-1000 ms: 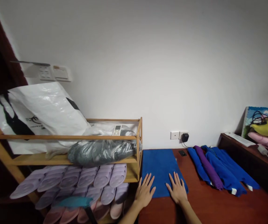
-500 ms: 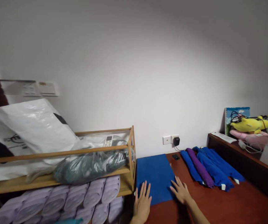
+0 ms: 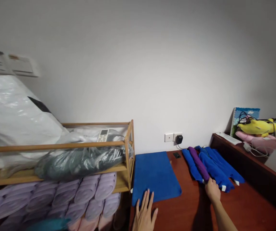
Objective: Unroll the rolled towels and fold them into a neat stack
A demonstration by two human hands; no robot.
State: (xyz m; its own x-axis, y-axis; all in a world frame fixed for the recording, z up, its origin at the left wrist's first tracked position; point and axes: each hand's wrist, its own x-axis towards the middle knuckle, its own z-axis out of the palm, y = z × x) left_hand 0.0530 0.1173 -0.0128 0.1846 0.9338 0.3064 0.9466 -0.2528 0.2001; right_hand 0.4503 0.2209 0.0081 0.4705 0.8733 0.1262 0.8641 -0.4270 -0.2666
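A folded blue towel point(image 3: 153, 175) lies flat on the reddish-brown desk, against the wall. My left hand point(image 3: 144, 213) rests at its near edge, fingers stretched out and holding nothing. Farther right, my right hand point(image 3: 212, 190) is closed around the near end of a rolled purple towel point(image 3: 199, 163). That roll lies on top of several rolled blue towels point(image 3: 213, 165), some with white tags showing at their near ends.
Left of the desk stands a wooden rack point(image 3: 129, 154) with plastic-wrapped goods, a remote control point(image 3: 103, 135) and lilac slippers point(image 3: 105, 186). A black plug point(image 3: 179, 139) sits in the wall socket. On the raised ledge at right lie a yellow plush toy point(image 3: 255, 127) and cables.
My right hand has left the flat blue towel, moved right and closed on the purple roll. My left hand stays near the towel's front edge. The view has shifted slightly.
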